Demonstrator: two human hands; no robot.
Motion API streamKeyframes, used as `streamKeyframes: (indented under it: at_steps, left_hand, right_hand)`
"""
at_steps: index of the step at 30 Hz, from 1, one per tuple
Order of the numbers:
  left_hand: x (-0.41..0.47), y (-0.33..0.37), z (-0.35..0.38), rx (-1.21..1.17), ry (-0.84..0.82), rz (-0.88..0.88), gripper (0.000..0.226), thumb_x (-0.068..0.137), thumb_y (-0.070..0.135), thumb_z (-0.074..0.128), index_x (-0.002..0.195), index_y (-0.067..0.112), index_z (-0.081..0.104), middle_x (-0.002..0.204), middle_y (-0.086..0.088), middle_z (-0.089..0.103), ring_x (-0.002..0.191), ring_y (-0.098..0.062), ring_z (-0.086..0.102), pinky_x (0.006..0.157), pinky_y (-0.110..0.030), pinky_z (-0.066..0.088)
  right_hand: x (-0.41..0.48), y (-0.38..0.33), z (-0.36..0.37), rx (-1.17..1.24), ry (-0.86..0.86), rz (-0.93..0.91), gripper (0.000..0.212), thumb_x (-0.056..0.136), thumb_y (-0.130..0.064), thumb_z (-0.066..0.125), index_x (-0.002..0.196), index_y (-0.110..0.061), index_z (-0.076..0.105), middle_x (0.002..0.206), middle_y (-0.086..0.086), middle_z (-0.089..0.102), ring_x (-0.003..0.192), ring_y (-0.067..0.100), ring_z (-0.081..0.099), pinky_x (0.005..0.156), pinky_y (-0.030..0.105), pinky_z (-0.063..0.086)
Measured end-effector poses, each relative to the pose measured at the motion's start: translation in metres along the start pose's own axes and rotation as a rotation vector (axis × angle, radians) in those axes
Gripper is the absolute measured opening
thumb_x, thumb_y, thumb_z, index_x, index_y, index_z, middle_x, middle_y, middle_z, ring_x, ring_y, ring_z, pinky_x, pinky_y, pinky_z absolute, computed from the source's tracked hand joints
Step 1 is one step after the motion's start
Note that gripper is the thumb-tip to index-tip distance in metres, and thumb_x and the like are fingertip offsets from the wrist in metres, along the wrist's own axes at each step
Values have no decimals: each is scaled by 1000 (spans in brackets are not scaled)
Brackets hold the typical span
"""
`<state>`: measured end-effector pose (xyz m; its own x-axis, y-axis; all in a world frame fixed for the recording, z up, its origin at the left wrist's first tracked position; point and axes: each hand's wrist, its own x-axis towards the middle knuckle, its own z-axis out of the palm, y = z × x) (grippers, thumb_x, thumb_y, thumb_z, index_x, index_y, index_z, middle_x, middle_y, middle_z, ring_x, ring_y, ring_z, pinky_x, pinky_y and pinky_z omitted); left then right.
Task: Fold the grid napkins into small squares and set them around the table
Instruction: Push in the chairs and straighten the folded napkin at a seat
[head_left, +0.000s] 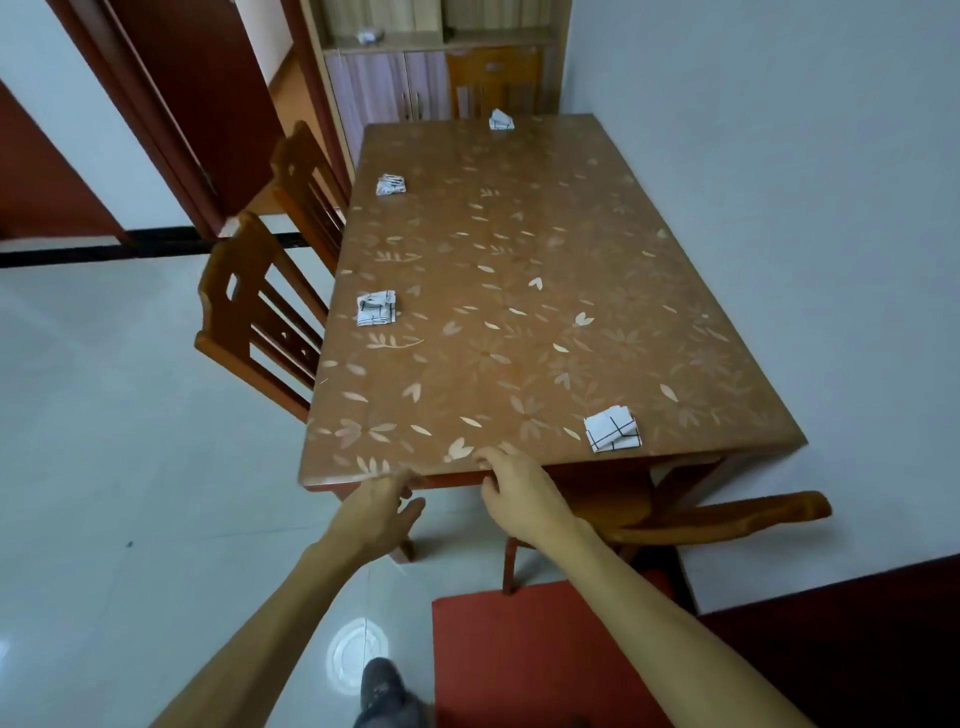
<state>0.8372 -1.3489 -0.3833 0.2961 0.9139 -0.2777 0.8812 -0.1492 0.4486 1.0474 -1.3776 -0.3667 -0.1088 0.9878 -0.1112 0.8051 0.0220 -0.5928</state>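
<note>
At the near edge of the brown floral-topped table (519, 249), our left hand (382, 506) and right hand (519, 491) rest loosely curled, holding nothing. We judge a bump there could spring loose folds. We count four folded white grid napkins: near-right napkin (612, 428), mid-left napkin (376, 308), far-left napkin (390, 185), far-end napkin (501, 120).

A leaf-patterned table (519, 291) bears 4 folded grid napkins (612, 427).

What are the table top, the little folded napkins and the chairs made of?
Table top: probably a smooth plastic cover printed with leaves and flowers, laid over wood; it shines faintly. Napkins: likely thin cloth, matte white with black grid lines; the folds look soft and puffy. Chairs: varnished orange-brown wood with slatted backs.
</note>
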Motion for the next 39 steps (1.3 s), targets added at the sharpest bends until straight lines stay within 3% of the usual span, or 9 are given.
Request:
streamKeyframes:
  at_steps: [3, 7, 14, 21, 25, 30, 35, 39]
  left_hand:
    - [11, -44, -27, -29, -7, 1, 28, 99, 31, 56, 124, 20, 62, 121, -2, 69, 105, -18, 65, 91, -31, 55]
    - [25, -99, -64, -42, -18, 14, 24, 100, 34, 54, 122, 27, 59, 119, 1, 68, 99, -17, 65, 90, -33, 57]
    - [52, -154, -102, -36, -49, -5, 30, 100, 35, 55, 128, 25, 59, 122, 2, 68, 97, -15, 67, 87, -27, 56]
    - [95, -171, -107, -72, -103, -38, 31, 101, 36, 53, 129, 25, 58, 127, 1, 66, 104, -17, 67, 90, -28, 55]
    - [137, -177, -109, -85, -117, -63, 30, 102, 33, 52, 131, 25, 56, 131, -1, 65, 110, -20, 67, 95, -33, 56]
    - [224, -173, -120, -167, -66, -107, 28, 102, 26, 50, 129, 22, 58, 125, -5, 68, 106, -22, 68, 86, -28, 52]
    - [317, -155, -132, -355, 19, -289, 25, 103, 25, 49, 121, 13, 61, 108, -14, 72, 100, -33, 68, 77, -29, 49]
    - [384, -145, -131, -479, 143, -527, 36, 104, 31, 46, 126, 6, 57, 113, -19, 70, 109, -38, 62, 81, -29, 41]
  right_hand:
    - [28, -37, 21, 5, -25, 42, 36, 97, -9, 51, 133, -15, 57, 130, 3, 56, 116, 21, 58, 93, 30, 51]
    - [62, -83, 50, -1, -61, 95, 39, 98, -10, 53, 137, -16, 55, 137, 4, 54, 124, 23, 56, 104, 37, 48]
    - [108, -131, 82, -26, -50, 138, 39, 95, -14, 55, 134, -19, 58, 130, 4, 60, 121, 25, 58, 105, 41, 47]
    - [164, -126, 91, -43, -98, 181, 36, 96, -18, 57, 132, -21, 58, 131, 2, 59, 121, 23, 56, 104, 40, 48]
    - [216, -111, 93, -14, -102, 190, 34, 99, -17, 50, 131, -18, 59, 132, 5, 58, 112, 25, 61, 97, 39, 50]
    - [300, -87, 89, 29, -98, 226, 37, 99, -16, 48, 134, -18, 59, 133, 4, 60, 123, 26, 57, 106, 36, 43]
    - [386, -59, 77, 40, -108, 254, 47, 93, -18, 50, 140, -20, 52, 142, 6, 54, 132, 29, 50, 111, 45, 39]
    - [446, -39, 75, -19, -14, 212, 58, 88, -16, 54, 145, -16, 42, 143, 8, 48, 138, 31, 42, 111, 47, 39]
